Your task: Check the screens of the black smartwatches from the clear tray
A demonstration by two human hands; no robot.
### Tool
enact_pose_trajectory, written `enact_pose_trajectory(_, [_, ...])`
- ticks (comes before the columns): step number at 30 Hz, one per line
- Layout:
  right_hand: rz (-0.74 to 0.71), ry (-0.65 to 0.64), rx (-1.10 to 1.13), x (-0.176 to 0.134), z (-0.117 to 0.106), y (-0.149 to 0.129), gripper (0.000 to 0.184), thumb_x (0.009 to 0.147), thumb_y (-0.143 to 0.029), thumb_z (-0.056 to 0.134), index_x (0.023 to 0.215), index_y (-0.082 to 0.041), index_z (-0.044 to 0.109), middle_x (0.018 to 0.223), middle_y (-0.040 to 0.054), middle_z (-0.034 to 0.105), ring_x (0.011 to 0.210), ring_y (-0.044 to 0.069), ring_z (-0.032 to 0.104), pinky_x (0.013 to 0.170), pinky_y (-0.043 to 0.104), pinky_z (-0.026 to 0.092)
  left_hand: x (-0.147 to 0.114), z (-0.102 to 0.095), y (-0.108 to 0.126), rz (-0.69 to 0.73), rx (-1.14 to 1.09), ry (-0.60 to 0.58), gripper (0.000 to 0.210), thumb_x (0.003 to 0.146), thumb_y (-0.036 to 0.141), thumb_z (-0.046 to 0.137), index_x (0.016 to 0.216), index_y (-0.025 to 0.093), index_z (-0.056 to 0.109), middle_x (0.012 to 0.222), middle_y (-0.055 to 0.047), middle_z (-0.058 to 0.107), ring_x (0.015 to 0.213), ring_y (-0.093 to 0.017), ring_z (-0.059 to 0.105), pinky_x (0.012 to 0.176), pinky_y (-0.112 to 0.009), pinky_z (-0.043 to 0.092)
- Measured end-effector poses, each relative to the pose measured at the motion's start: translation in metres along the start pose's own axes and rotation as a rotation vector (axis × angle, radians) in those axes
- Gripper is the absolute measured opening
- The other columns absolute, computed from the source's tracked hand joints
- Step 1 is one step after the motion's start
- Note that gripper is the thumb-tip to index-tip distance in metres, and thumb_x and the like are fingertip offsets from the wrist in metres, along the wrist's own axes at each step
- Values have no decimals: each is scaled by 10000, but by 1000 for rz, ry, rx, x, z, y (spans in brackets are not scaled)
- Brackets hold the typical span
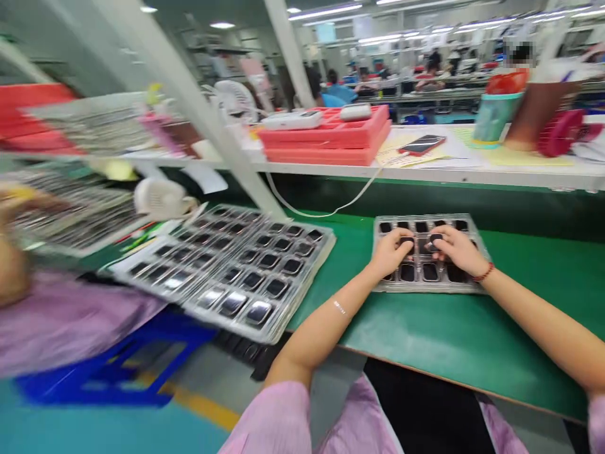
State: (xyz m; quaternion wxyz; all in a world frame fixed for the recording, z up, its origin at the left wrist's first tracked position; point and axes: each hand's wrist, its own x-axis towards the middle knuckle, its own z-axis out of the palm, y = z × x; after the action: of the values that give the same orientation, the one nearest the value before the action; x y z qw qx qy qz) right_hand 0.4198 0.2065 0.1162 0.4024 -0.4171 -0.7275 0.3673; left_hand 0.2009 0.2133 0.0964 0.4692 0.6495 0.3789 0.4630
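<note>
A clear plastic tray [428, 288] lies on the green table, with rounded-square black pieces in rows of pockets. Both my hands are over its middle. My left hand [390, 253] is closed, thumb and fingers pinching one black piece [407, 240]. Close by on the right, my right hand [462, 252] pinches another black piece [435, 238] at the tray's middle row. Whether either piece is lifted clear of its pocket I cannot tell. More black pieces [407, 272] sit in the near row; my fingers and wrists cover some pockets.
Stacked trays [309, 277] of similar pieces lie to the left, overhanging the table edge. Behind, a white shelf [425, 168] carries red foam boxes [321, 154], a phone [422, 145] and a cup [496, 120]. A co-worker's arm [12, 265] is at far left, near a blue stool [113, 384].
</note>
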Motion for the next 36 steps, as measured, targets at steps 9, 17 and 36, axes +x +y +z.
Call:
enact_pose_trajectory(9, [171,4,162,-2,-3,7,419,825,-599,780,1005,-233,686,841,61,768,539,152,613,491,289,527,-1,-2,-15,-61,-157,-99,377,907,350,676,1240,173,688,1098,-111,745,879,-187,718,749,-303,626])
enact_pose_trajectory(17, [152,5,165,-3,0,10,349,839,-516,760,999,-212,701,854,59,749,550,139,616,526,293,550,-7,-3,-15,-63,-103,-129,388,915,350,671,1253,160,664,1213,-125,737,1076,-232,723,840,-322,623])
enact_pose_trajectory(36, [108,-51,232,-2,-3,13,458,804,-354,775,1231,-191,737,798,25,715,686,172,667,672,322,594,-6,-14,-11,-75,-21,-138,726,920,584,673,1535,224,534,1247,-113,740,992,-224,752,729,-261,576])
